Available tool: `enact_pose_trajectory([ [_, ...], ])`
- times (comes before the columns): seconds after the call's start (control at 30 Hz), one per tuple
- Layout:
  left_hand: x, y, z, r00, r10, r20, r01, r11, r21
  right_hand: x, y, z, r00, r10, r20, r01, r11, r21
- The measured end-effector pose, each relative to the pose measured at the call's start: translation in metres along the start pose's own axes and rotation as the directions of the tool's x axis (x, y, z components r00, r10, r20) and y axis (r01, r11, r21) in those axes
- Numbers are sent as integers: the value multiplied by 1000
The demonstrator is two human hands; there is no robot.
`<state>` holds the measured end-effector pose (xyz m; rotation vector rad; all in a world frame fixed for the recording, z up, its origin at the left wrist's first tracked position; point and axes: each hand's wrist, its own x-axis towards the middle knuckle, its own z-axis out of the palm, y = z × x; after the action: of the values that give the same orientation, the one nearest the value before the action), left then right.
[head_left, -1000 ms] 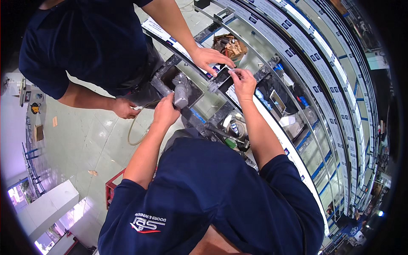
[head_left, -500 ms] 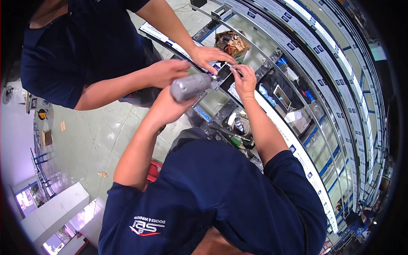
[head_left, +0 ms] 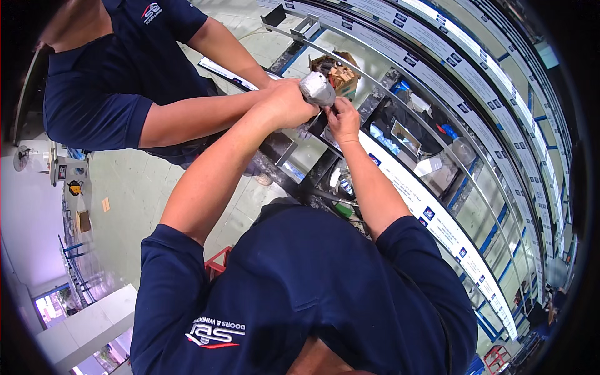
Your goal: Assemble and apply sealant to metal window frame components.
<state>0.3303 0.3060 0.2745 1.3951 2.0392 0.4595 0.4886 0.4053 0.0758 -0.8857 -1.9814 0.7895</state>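
My left hand [head_left: 291, 106] is wrapped round a grey power drill [head_left: 317, 89], whose back end faces up. The drill stands over the end of a long white-filmed profile [head_left: 400, 175]; its tip is hidden below its body. Close beside it, my right hand [head_left: 344, 122] has its fingers pinched together at the profile. Whatever lies between those fingers is too small to make out. A co-worker's forearm [head_left: 206, 119] reaches in from the left, and that person's hands are mostly hidden behind my left hand and the drill.
Beyond the profile stands a cardboard box [head_left: 342, 75] of scraps. Dark bags and a blue crumpled wrap [head_left: 382, 139] lie on the rack's lower level. Several long filmed profiles [head_left: 450, 62] curve along the right. A red metal frame [head_left: 217, 262] is beside my body.
My left hand has carried the drill up and to the right, turning it from sideways to upright beside my right hand. My right hand has shifted slightly left. The co-worker's hands are now mostly covered.
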Motion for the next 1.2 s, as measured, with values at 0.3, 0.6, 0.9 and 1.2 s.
enact_pose_trajectory([
  [0.3, -115, 9, 22, 993, -82, 81, 111, 878, -466, -5, 7, -4, 999, -44, -27, 47, 991, 128],
  [0.6, -187, -68, 107, 986, -130, 106, 155, 949, -274, 1, 3, -6, 997, -77, 13, 76, 995, 59],
  [0.9, -204, -111, 132, 953, -251, -168, 256, 967, 6, -2, 3, 5, 999, 28, 33, -31, 996, 82],
  [1.2, -165, -173, 124, 920, -264, -289, 340, 905, 256, 1, -8, 8, 998, 24, 53, -26, 999, 42],
])
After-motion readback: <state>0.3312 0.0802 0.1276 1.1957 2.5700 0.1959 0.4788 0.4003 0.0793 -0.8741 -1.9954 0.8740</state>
